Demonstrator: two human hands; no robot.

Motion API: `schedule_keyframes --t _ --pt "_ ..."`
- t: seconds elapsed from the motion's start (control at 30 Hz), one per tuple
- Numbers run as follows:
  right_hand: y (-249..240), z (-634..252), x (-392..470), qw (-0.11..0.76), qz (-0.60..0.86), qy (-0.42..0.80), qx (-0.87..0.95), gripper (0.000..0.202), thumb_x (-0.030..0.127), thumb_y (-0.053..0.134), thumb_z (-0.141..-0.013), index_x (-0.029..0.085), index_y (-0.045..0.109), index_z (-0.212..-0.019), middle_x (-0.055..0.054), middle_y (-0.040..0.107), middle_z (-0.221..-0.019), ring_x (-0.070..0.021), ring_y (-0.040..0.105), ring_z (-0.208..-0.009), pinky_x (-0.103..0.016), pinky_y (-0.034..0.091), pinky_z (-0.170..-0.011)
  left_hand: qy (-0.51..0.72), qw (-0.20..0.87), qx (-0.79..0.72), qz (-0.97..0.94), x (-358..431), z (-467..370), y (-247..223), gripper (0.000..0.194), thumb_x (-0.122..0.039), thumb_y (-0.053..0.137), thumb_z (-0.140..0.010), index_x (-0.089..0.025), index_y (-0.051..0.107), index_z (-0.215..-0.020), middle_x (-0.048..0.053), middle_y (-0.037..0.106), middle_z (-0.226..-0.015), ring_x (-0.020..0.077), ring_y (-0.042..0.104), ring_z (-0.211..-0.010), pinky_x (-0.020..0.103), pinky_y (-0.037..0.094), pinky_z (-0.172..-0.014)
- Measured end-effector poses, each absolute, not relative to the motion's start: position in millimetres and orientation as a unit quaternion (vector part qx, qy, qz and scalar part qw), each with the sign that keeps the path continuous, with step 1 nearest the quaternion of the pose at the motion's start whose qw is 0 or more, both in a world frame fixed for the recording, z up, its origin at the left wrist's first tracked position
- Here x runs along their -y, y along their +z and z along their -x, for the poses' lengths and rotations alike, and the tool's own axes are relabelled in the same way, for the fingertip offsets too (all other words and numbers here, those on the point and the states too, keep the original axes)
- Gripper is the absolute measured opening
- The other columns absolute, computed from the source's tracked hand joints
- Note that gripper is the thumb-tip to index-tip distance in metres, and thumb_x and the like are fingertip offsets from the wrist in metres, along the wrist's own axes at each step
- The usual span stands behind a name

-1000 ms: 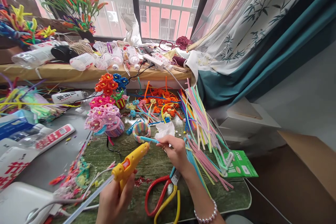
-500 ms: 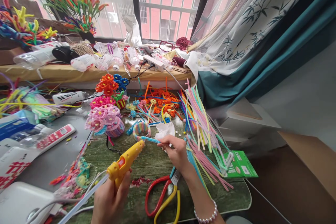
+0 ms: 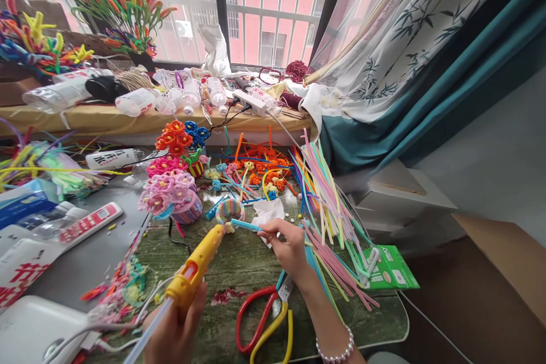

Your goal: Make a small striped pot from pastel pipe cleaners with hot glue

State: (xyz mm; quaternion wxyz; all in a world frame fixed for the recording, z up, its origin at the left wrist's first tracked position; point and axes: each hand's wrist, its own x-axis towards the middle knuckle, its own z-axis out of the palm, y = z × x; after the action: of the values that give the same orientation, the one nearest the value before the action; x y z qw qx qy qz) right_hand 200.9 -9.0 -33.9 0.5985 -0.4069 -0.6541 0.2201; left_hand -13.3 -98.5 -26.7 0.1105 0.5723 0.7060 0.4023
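Observation:
My left hand (image 3: 177, 318) is wrapped round the handle of a yellow hot glue gun (image 3: 194, 267), with a clear glue stick (image 3: 149, 330) running out of its back end. My right hand (image 3: 285, 244) pinches one end of a short light-blue pipe cleaner piece (image 3: 246, 225) that points left. The gun's nozzle is a little left of and below the free end of the blue piece, apart from it. Just behind them sits a striped pastel ring (image 3: 230, 211). A white scrap of tissue (image 3: 268, 211) lies behind my right fingers.
Scissors with red and yellow handles (image 3: 260, 318) lie between my forearms. Loose pipe cleaners (image 3: 324, 193) spread on the right beside a green packet (image 3: 390, 267). Pink pipe-cleaner flowers (image 3: 164, 193) stand at the left. A white device (image 3: 38, 330) with cables is near left.
The glue gun in my left hand has moved down and left, its nozzle drawing away from the blue piece. My right hand has shifted barely at all.

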Motion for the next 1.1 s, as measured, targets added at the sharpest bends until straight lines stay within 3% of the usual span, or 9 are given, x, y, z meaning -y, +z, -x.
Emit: schedule_keyframes --t 0.2,0.33,0.53,0.9,1.1 --pt "-31.1 -199.2 9.3 0.596 0.385 0.208 0.674 0.014 0.022 0.063 -0.090 0.015 0.070 -0.080 -0.002 0.067 -0.065 -0.0122 0.060 -0.054 -0.022 0.051 -0.054 0.430 0.174 -0.633 -0.619 103.7 -4.7 -25.8 0.058 -0.065 0.047 -0.085 -0.020 0.052 -0.049 -0.004 0.039 -0.040 0.0100 0.034 -0.037 0.023 0.029 -0.035" --pt "-30.5 -199.2 9.0 0.599 0.380 0.195 0.678 0.013 0.021 0.064 -0.090 0.015 0.070 -0.080 -0.002 0.066 -0.064 -0.0119 0.060 -0.054 -0.021 0.050 -0.055 0.443 0.163 -0.613 -0.634 102.1 -12.7 -21.3 0.054 -0.061 0.049 -0.086 -0.020 0.052 -0.050 -0.004 0.040 -0.041 0.0098 0.033 -0.037 0.022 0.028 -0.033" --pt "-31.3 -199.3 8.6 0.591 0.375 0.170 0.693 0.015 0.021 0.060 -0.092 0.016 0.070 -0.082 -0.003 0.068 -0.066 -0.0132 0.063 -0.058 -0.022 0.051 -0.056 0.427 0.154 -0.616 -0.643 100.7 -9.7 -29.1 0.053 -0.060 0.045 -0.089 -0.020 0.057 -0.056 -0.004 0.045 -0.043 0.0110 0.040 -0.039 0.021 0.036 -0.038" --pt "-29.3 -200.0 8.9 0.590 0.382 0.166 0.692 0.018 0.023 0.058 -0.094 0.017 0.069 -0.081 -0.002 0.068 -0.066 -0.0128 0.064 -0.057 -0.022 0.053 -0.056 0.434 0.177 -0.609 -0.640 101.0 -5.2 -30.4 0.049 -0.059 0.048 -0.088 -0.020 0.060 -0.061 -0.005 0.043 -0.041 0.0100 0.037 -0.035 0.022 0.031 -0.034" --pt "-31.4 -201.0 9.9 0.596 0.384 0.189 0.679 0.015 0.022 0.060 -0.092 0.018 0.069 -0.081 -0.003 0.069 -0.067 -0.0125 0.063 -0.055 -0.023 0.053 -0.055 0.420 0.164 -0.622 -0.640 96.0 8.1 -38.8 0.054 -0.061 0.049 -0.086 -0.020 0.054 -0.051 -0.004 0.044 -0.040 0.0097 0.038 -0.035 0.021 0.035 -0.036"
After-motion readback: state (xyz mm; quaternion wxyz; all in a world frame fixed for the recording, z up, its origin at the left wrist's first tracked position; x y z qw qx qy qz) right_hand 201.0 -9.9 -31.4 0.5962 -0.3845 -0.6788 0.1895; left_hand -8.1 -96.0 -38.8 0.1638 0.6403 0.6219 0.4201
